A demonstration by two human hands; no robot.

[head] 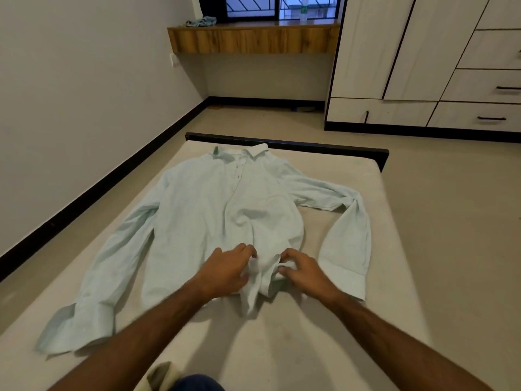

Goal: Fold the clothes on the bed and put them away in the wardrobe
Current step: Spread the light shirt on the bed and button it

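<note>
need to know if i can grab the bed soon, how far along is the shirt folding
Early. Done: the pale shirt lies spread face up on the bed. In hand: the left hand and right hand grip its bunched hem. Left: both sleeves are unfolded, and the wardrobe is closed.

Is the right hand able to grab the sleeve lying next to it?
Probably yes. The right hand is busy pinching the shirt hem, but the folded-back sleeve lies just beside it on the bed with nothing between them.
</note>
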